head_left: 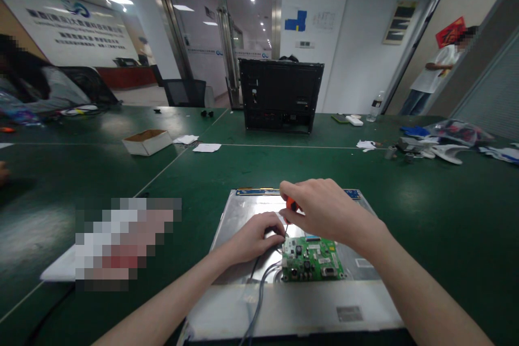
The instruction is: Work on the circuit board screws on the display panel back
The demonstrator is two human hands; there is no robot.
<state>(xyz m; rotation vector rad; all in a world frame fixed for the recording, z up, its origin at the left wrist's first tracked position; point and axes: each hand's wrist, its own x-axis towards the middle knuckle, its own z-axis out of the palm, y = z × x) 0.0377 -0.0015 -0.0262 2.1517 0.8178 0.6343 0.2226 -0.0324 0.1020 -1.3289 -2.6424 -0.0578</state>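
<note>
A green circuit board (312, 260) lies on the silvery metal back of a flat display panel (324, 303) on the table before me. My right hand (324, 215) is closed round the red-and-black handle of a screwdriver (291, 204). Its thin shaft points down to the board's upper left corner. Beside that corner is my left hand (261, 235), thumb and forefinger bent together close to the shaft's lower end. What they pinch, if anything, is too small to make out. Grey cables (260, 298) run from the board's left side toward me.
Across the green table (178, 178) stands a black monitor-like unit (280, 94). An open white box (147, 142) and papers (207, 147) lie left of it. Bags, metal parts and a bottle (375, 106) are at the right. One person sits far left; another stands in the right doorway.
</note>
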